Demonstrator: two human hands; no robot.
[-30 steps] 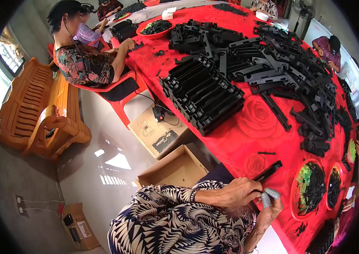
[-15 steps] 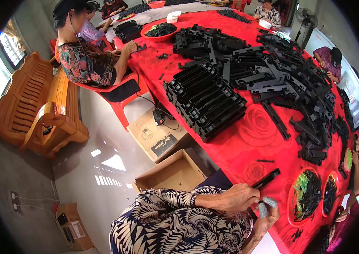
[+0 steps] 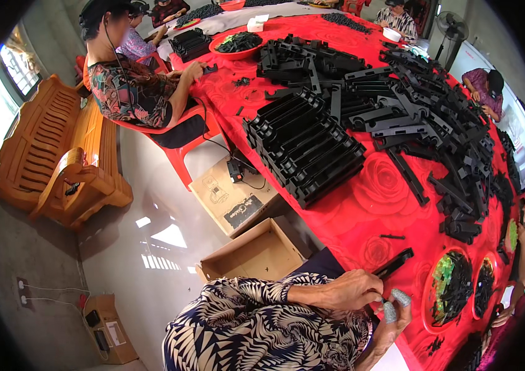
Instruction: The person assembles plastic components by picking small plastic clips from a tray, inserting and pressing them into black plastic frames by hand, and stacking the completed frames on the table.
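My left hand (image 3: pixel 355 289) reaches in from the left, fingers bent and pressed together. A long black plastic part (image 3: pixel 394 264) comes out from behind its knuckles and points toward the table; the grip itself is hidden. Close below and to the right is my right hand (image 3: pixel 397 318), with silvery covers on two fingertips. Its fingers curl up to meet the left fingertips. Whatever small thing lies between the two hands is too hidden to name. Beyond them, a neat stack of similar black parts (image 3: pixel 305 145) stands on the red-covered table (image 3: pixel 386 185).
A loose heap of black parts (image 3: pixel 411 111) spreads behind the stack. Red bowls of small black and green pieces (image 3: pixel 451 287) sit to the right. Below the table edge is an open cardboard box (image 3: pixel 256 250). A person (image 3: pixel 132 86) works at left; others sit around the table.
The whole view has shifted slightly. My hands stay together at the same spot, with the right fingers a little more raised. The long black part keeps its place beside my left hand.
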